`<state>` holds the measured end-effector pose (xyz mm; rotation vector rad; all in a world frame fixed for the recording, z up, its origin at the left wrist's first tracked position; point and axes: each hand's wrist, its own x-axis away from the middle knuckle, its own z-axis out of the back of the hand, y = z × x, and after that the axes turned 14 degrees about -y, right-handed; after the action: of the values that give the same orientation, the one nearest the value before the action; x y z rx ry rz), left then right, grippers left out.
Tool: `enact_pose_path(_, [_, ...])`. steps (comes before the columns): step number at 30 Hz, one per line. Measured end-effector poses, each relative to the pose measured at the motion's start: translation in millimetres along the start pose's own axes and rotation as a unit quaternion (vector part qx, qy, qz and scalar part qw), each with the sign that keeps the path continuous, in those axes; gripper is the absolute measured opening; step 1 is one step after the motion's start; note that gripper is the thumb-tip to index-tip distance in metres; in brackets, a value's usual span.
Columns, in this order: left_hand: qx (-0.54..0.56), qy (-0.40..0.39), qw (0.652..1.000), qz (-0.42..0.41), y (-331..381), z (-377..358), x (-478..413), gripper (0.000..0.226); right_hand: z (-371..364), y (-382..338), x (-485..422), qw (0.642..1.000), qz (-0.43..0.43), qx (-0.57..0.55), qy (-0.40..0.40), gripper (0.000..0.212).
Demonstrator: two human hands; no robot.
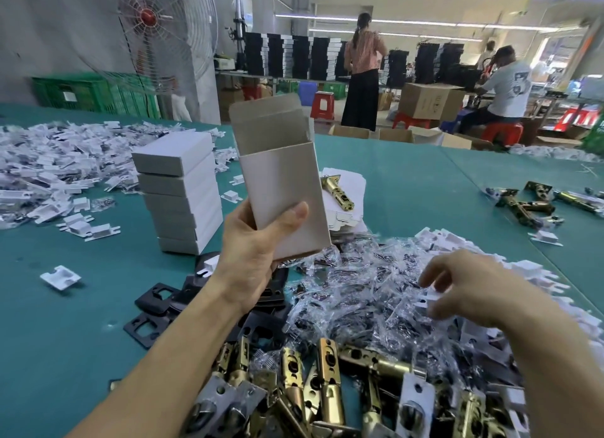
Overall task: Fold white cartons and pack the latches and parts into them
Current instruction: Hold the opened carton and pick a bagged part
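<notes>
Evidently ready for filling, the white carton (287, 189) stands upright in the left hand (251, 251)'s curled grip above the green table (81, 307), top flap open, while the right hand (467, 290) pinches a small white part (430, 297) from the heap of bagged parts (359, 293).

I'm in factory packing hall: big fan (157, 22), green crates (81, 91), stacked boxes (300, 55) on benches (242, 74), workers (362, 61) behind my table (65, 339).
</notes>
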<state>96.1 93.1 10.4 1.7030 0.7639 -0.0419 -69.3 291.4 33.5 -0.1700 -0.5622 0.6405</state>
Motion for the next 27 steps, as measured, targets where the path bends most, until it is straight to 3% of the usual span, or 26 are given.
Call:
enact_pose_path(2, [0.004, -0.011, 1.000, -0.004, -2.0, 1.2, 0.2, 0.026, -5.7, 2.5, -7.3, 1.000, -0.013, 0.003, -0.005, 0.038])
enact_pose_path(4, [0.020, -0.021, 1.000, -0.003, -2.7, 1.9, 0.0, 0.033, -7.9, 3.8, -10.5, 1.000, -0.018, -0.002, 0.008, 0.035])
enact_pose_path(9, [0.020, -0.043, 0.999, 0.000, -8.5, 4.4, -1.7, 0.032, 1.6, 1.8, -0.3, 0.997, 0.003, -0.006, 0.071, 0.035])
enact_pose_path(13, [-0.039, -0.047, 0.997, 0.043, -11.4, 2.7, -0.2, 0.028, 7.5, -3.0, 11.9, 0.982, 0.095, -0.026, 0.161, 0.043])
enact_pose_path(16, [-0.096, -0.069, 0.989, 0.092, -13.0, 1.1, 2.7, 0.019, 8.0, -15.4, 21.0, 0.939, 0.236, -0.117, 0.222, 0.032])
enact_pose_path(21, [-0.179, -0.161, 0.960, 0.145, -17.3, 2.8, 4.9, 0.039, 3.7, -41.1, 33.2, 0.820, 0.416, -0.232, 0.317, 0.038])
enact_pose_path(24, [-0.190, -0.183, 0.955, 0.136, -18.2, 0.5, 5.7, 0.032, 1.6, -51.7, 38.7, 0.756, 0.488, -0.248, 0.359, 0.035])
enact_pose_path(27, [-0.191, -0.188, 0.954, 0.135, -19.4, -0.3, 5.4, 0.026, 1.0, -56.0, 42.2, 0.724, 0.525, -0.215, 0.393, 0.032])
